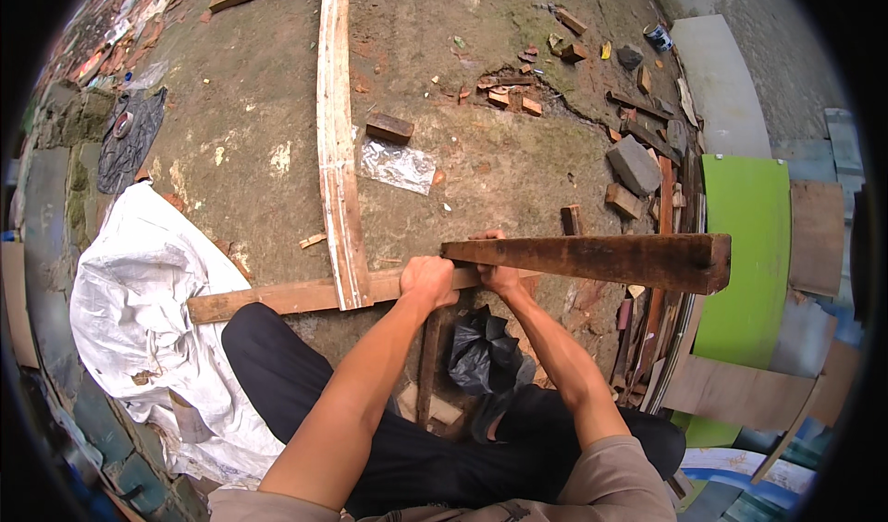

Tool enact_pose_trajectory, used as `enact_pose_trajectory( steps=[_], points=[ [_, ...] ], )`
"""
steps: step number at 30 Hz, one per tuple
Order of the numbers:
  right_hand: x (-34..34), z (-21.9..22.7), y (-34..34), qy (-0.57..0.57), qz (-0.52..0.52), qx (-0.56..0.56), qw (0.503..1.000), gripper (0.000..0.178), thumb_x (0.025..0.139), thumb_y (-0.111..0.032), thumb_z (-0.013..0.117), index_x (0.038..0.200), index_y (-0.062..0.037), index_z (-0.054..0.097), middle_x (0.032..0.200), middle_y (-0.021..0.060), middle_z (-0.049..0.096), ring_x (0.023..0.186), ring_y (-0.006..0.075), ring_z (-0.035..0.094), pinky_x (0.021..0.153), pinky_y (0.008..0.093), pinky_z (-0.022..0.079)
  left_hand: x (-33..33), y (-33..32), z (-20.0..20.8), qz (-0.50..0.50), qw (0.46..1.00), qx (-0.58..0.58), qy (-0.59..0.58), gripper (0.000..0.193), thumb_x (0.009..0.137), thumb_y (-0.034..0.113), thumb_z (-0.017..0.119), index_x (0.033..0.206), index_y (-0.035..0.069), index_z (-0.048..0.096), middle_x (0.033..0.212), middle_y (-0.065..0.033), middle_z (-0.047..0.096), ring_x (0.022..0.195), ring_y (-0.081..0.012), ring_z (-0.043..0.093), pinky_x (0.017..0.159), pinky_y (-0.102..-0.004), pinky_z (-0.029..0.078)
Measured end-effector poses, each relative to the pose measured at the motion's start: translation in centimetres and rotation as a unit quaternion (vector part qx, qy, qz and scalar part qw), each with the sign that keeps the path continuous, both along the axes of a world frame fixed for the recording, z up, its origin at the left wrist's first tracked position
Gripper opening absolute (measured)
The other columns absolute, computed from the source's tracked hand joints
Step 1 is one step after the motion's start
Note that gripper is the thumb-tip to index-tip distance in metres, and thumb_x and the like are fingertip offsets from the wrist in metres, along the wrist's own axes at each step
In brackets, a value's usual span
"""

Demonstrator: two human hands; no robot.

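Observation:
My left hand [428, 282] is closed over a light brown wooden board [277, 297] lying crosswise in front of my knees. My right hand [499, 276] wraps round a thick dark wooden beam [592, 259] near its narrow-looking end, fingertips showing on the far side. The beam reaches off to the right, above the board's right end. A long pale-streaked plank [337, 134] runs away from me, its near end resting across the board. Below my hands, a thin brown wooden piece [429, 365] and a crumpled black plastic bag [484, 351] show between my legs.
A white sack [157, 309] spreads at my left. Beyond the board lie a short wood block [389, 128] and clear plastic film [398, 166]. A grey block [635, 164] and several wood scraps line the right side, beside a green panel [745, 254].

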State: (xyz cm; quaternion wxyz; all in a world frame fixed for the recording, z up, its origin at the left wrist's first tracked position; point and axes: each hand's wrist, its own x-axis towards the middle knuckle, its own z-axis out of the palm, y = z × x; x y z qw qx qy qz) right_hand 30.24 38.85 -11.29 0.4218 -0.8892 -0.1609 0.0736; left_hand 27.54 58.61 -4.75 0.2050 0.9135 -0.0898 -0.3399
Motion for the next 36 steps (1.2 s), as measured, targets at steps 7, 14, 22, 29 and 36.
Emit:
enact_pose_trajectory(
  steps=[7, 14, 22, 29, 36],
  points=[
    [0.0, 0.2, 0.2, 0.033, -0.016, 0.015, 0.999, 0.044, 0.071, -0.012, 0.078, 0.111, -0.0054, 0.059, 0.094, 0.0108, 0.066, 0.090, 0.0291, 0.066, 0.078, 0.0395, 0.051, -0.2, -0.1, -1.1, 0.005, 1.000, -0.009, -0.021, 0.036, 0.065, 0.036, 0.073, 0.080, 0.003, 0.075, 0.084, -0.0171, 0.073, 0.083, -0.0307, 0.072, 0.077, -0.0391, 0.057],
    [0.0, 0.1, 0.0, 0.008, -0.006, 0.003, 1.000, 0.046, 0.061, -0.004, 0.082, 0.104, -0.0061, 0.065, 0.101, 0.0119, 0.064, 0.095, 0.0332, 0.064, 0.082, 0.0416, 0.050, -0.1, -0.2, -0.6, 0.003, 1.000, -0.007, -0.023, 0.037, 0.065, 0.037, 0.072, 0.081, 0.004, 0.076, 0.084, -0.0177, 0.073, 0.083, -0.0314, 0.072, 0.077, -0.0399, 0.057],
    [0.0, -0.1, 0.2, -0.004, -0.008, 0.005, 1.000, 0.044, 0.059, -0.006, 0.081, 0.100, -0.0062, 0.067, 0.102, 0.0130, 0.063, 0.098, 0.0348, 0.062, 0.084, 0.0432, 0.049, -0.2, -0.2, -0.8, 0.010, 1.000, -0.001, -0.029, 0.037, 0.064, 0.037, 0.072, 0.079, 0.003, 0.076, 0.081, -0.0184, 0.072, 0.081, -0.0324, 0.072, 0.075, -0.0406, 0.057],
    [0.1, 1.2, 0.5, -0.023, 0.033, -0.034, 0.999, 0.039, 0.069, -0.008, 0.074, 0.106, -0.0039, 0.063, 0.103, 0.0135, 0.062, 0.098, 0.0345, 0.062, 0.086, 0.0428, 0.049, -0.4, 0.0, -0.5, 0.019, 0.999, -0.010, -0.038, 0.036, 0.064, 0.035, 0.070, 0.078, 0.003, 0.076, 0.082, -0.0192, 0.072, 0.082, -0.0339, 0.072, 0.076, -0.0411, 0.057],
    [0.3, 2.4, 0.9, -0.023, 0.043, -0.016, 0.999, 0.030, 0.076, -0.015, 0.073, 0.102, -0.0017, 0.064, 0.102, 0.0173, 0.060, 0.097, 0.0386, 0.060, 0.085, 0.0454, 0.048, -0.3, -0.1, -0.1, 0.015, 1.000, 0.009, -0.017, 0.033, 0.065, 0.032, 0.072, 0.082, 0.005, 0.077, 0.088, -0.0176, 0.073, 0.088, -0.0315, 0.072, 0.080, -0.0387, 0.057]
  ],
)
